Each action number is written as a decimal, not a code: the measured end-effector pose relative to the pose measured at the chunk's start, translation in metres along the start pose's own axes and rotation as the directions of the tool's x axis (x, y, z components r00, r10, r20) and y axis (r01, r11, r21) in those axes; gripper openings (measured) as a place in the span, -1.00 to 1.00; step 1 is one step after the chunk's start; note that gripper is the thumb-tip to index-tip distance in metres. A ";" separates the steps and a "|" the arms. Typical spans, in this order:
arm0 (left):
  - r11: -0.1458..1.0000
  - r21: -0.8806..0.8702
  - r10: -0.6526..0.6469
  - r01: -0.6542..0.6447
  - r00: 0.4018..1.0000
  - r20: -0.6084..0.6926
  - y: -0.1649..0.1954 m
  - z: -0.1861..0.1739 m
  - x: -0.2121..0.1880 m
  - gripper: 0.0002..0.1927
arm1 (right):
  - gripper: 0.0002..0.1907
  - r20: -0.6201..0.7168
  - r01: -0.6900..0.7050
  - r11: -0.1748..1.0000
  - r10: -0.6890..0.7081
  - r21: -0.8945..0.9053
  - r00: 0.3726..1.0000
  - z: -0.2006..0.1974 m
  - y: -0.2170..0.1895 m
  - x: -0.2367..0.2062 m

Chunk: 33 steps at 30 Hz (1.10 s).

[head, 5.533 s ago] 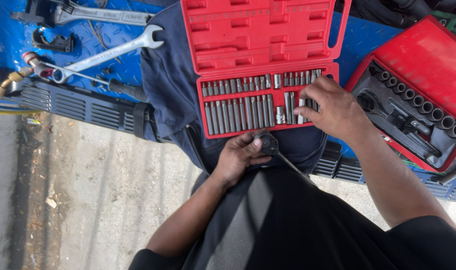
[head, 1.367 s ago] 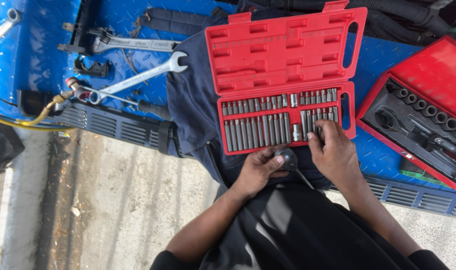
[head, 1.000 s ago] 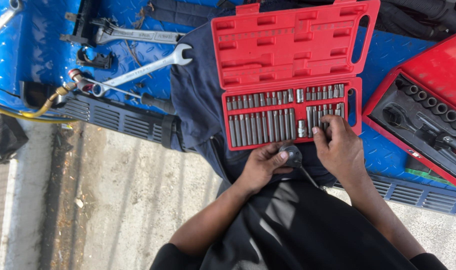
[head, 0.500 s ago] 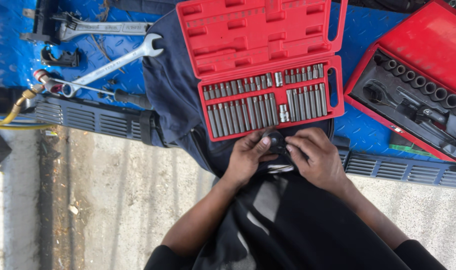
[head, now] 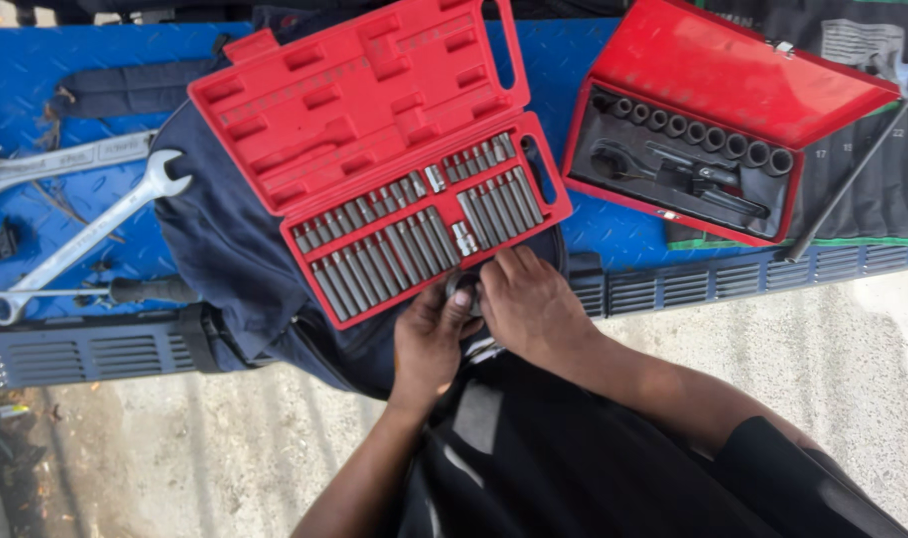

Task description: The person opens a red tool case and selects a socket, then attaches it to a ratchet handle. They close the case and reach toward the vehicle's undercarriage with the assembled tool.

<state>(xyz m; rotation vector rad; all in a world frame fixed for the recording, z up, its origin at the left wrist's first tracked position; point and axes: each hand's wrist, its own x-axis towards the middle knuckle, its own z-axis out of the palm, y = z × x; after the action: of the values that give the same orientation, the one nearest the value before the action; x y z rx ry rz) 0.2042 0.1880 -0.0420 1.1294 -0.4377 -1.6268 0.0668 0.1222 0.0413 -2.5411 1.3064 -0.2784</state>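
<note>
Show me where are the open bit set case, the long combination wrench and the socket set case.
bit set case (head: 374, 110), head view, on its raised red lid.
combination wrench (head: 85, 239), head view, on the middle of its shaft.
socket set case (head: 743, 75), head view, on its open red lid.

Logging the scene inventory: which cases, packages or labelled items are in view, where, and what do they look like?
Bit set case: centre, open, red plastic, rows of grey bits; both hands at its front edge.
Socket case: upper right, open, red lid, black tray with dark sockets.
Tool roll: far right, black fabric, green edging, white printed marks.
</note>
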 end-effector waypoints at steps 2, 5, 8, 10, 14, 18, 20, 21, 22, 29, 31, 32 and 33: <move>1.000 0.025 0.007 -0.007 1.000 0.007 0.003 0.007 -0.004 -0.59 | -0.81 0.026 -0.077 0.997 0.077 0.014 0.997 0.001 0.003 -0.002; 0.996 0.063 0.062 -0.064 0.998 0.024 0.010 0.020 -0.012 -0.58 | -0.84 0.061 -0.133 0.989 0.129 0.066 0.990 -0.007 0.005 -0.009; 0.999 0.037 0.037 -0.038 0.999 0.025 0.026 0.037 -0.020 -0.59 | -0.84 0.046 -0.088 0.988 0.083 0.130 0.996 -0.030 0.005 -0.019; 0.982 0.160 0.088 -0.100 0.993 0.081 0.044 0.048 -0.030 -0.60 | -0.83 -0.002 -0.045 0.984 0.046 0.173 0.999 -0.049 0.004 -0.025; 0.858 0.432 0.206 -0.279 0.956 0.210 0.093 0.073 -0.055 -0.56 | -0.82 -0.139 -0.020 0.908 0.087 0.419 0.986 -0.092 0.009 -0.041; 0.659 0.524 0.417 -0.540 0.842 0.343 0.133 0.100 -0.074 -0.54 | -0.71 -0.329 0.099 0.780 0.142 0.618 0.933 -0.113 0.019 -0.054; 0.516 0.557 0.486 -0.651 0.758 0.435 0.143 0.113 -0.075 -0.56 | -0.78 -0.262 0.094 0.663 0.159 0.743 0.952 -0.115 0.029 -0.053; 0.491 0.615 0.452 -0.617 0.784 0.425 0.144 0.119 -0.071 -0.57 | -0.81 -0.229 0.092 0.596 0.158 0.798 0.961 -0.113 0.034 -0.052; 0.461 0.672 0.420 -0.579 0.810 0.410 0.143 0.126 -0.065 -0.57 | -0.83 -0.160 0.039 0.478 0.215 0.878 0.963 -0.111 0.039 -0.051; 0.368 0.672 0.454 -0.642 0.755 0.473 0.128 0.138 -0.054 -0.59 | -0.83 -0.068 -0.085 0.376 0.376 0.923 0.924 -0.086 0.051 -0.058; 0.341 0.681 0.459 -0.647 0.747 0.480 0.126 0.138 -0.056 -0.59 | -0.84 -0.112 -0.101 0.466 0.408 0.879 0.906 -0.083 0.050 -0.061; 0.324 0.692 0.466 -0.646 0.745 0.477 0.126 0.137 -0.057 -0.59 | -0.87 -0.119 -0.083 0.443 0.411 0.893 0.904 -0.082 0.049 -0.061; 0.382 0.704 0.434 -0.599 0.789 0.435 0.127 0.137 -0.058 -0.58 | -0.89 -0.127 -0.062 0.416 0.411 0.907 0.903 -0.082 0.047 -0.060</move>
<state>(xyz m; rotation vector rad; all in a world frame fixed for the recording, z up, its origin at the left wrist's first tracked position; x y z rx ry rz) 0.1585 0.1576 0.1458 1.2944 -1.6560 -0.8935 -0.0274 0.1329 0.1009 -1.3800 1.1339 -1.0652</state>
